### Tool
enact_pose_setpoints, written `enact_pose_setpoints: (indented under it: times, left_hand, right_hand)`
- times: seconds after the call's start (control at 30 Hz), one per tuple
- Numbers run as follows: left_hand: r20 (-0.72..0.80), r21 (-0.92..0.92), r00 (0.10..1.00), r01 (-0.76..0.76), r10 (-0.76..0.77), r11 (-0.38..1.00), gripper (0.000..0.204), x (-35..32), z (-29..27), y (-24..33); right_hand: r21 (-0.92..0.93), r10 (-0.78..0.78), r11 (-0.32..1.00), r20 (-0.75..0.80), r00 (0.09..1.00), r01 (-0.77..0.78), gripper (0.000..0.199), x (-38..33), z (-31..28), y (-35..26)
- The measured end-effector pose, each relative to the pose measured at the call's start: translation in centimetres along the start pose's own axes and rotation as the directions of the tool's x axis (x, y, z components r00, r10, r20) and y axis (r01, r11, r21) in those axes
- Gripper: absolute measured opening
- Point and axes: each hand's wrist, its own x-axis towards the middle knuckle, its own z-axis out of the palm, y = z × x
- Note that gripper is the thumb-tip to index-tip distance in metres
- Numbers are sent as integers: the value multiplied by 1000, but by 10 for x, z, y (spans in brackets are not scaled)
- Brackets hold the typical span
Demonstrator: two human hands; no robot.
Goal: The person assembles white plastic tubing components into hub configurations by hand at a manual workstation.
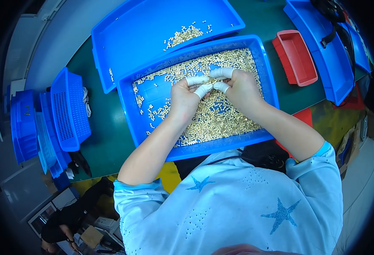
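Observation:
Over a blue tray (268, 76) my two hands meet, with white covers on several fingertips. My left hand (186, 94) pinches with thumb and fingers closed. Opposite it, my right hand (241, 87) pinches the same way, and the fingertips touch or nearly touch. Small brass-coloured metal pieces (209, 81) show between the fingertips, too small to name exactly. Beneath lie a great many short, gold-coloured, spool-shaped metal parts (221, 114), thickest under and to the right of my hands. Bare blue floor shows at the tray's left side.
Behind stands a larger blue tray (136, 38) with a small heap of the same parts (186, 35). To the right are an empty red bin (295, 57) and a long blue tray (323, 51). Blue perforated baskets (70, 110) stand left on the green table (106, 127). Another person (72, 221) is at lower left.

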Motion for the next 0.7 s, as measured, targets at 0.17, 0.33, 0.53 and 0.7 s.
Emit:
enact_pose_setpoints:
  times: [0.17,0.33,0.53,0.7]
  left_hand:
    - [-17,10,1000,-9,9,1000,17,-1,2,0]
    - [-66,-23,997,-51,50,998,23,-7,9,6]
    - [-98,-86,991,-102,94,991,27,-5,4,2]
    - [-99,-100,990,-106,96,989,27,-4,2,4]
  right_hand:
    - [155,-6,988,-41,999,12,24,0,3,6]
    - [167,33,986,-45,998,-25,25,0,2,5]
    - [152,75,985,21,997,-77,26,-1,-5,-8]
    - [148,46,988,16,999,-48,26,-2,-5,-5]
